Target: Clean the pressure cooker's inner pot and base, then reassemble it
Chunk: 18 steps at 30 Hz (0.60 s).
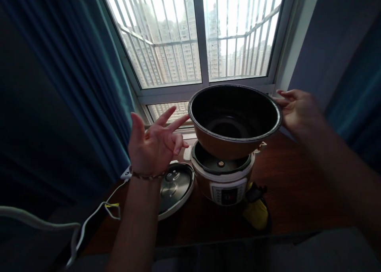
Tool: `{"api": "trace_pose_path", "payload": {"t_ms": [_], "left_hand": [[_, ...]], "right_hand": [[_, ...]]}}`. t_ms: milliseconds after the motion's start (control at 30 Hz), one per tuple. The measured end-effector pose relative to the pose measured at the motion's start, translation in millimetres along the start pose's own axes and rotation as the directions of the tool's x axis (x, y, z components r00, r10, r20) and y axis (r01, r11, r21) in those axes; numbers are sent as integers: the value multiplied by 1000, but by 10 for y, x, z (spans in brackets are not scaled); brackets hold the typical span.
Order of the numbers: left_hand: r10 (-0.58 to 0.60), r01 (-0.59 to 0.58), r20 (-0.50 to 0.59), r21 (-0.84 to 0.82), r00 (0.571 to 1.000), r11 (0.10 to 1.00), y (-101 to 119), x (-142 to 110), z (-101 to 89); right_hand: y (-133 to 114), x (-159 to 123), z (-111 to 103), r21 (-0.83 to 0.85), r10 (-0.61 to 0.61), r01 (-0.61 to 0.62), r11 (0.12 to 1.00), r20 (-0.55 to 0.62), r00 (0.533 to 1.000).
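Observation:
A dark-lined inner pot (232,123) with a gold-brown outside hangs tilted above the pressure cooker (222,179), its inside facing me. At the pot's right rim, my right hand (297,107) is closed on the edge; some fingertips are hidden behind it. My left hand (156,143) is palm up with its fingers spread, one fingertip close to or touching the pot's left rim. The cooker base stands uncovered, its control panel toward me and its dark cavity partly hidden by the pot. Beside it, partly behind my left wrist, lies the round lid (178,188), metal inner side up.
Right of the cooker's front sits a yellow and black cloth item (256,214) on the wooden table (300,184). A white cable (86,220) runs to a power strip (126,173) at left. Behind are a barred window (205,81) and blue curtains (74,58).

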<state>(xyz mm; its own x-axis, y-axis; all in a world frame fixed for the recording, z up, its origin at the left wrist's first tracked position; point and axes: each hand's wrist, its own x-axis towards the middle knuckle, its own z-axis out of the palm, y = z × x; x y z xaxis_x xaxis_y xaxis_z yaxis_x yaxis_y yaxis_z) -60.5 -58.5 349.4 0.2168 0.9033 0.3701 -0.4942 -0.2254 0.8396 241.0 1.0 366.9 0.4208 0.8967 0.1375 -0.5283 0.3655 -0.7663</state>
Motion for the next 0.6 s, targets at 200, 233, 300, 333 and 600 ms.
{"api": "trace_pose_path", "payload": {"t_ms": [200, 233, 300, 333, 600], "left_hand": [[-59, 56, -30, -95, 998, 994, -210, 150, -366], [-72, 68, -37, -105, 997, 992, -246, 162, -407], [-88, 81, -52, -121, 995, 989, -302, 176, -467], [-94, 87, -52, -126, 994, 988, -321, 179, -488], [-134, 128, -38, -133, 990, 983, -432, 170, -553]], "right_hand": [[544, 304, 119, -108, 65, -79, 991, -129, 989], [614, 344, 103, -117, 61, -77, 990, -132, 989], [730, 406, 50, -128, 60, -79, 989, -144, 988], [774, 428, 16, -130, 62, -82, 988, -150, 987], [893, 393, -127, -111, 105, -122, 986, -150, 983]]}}
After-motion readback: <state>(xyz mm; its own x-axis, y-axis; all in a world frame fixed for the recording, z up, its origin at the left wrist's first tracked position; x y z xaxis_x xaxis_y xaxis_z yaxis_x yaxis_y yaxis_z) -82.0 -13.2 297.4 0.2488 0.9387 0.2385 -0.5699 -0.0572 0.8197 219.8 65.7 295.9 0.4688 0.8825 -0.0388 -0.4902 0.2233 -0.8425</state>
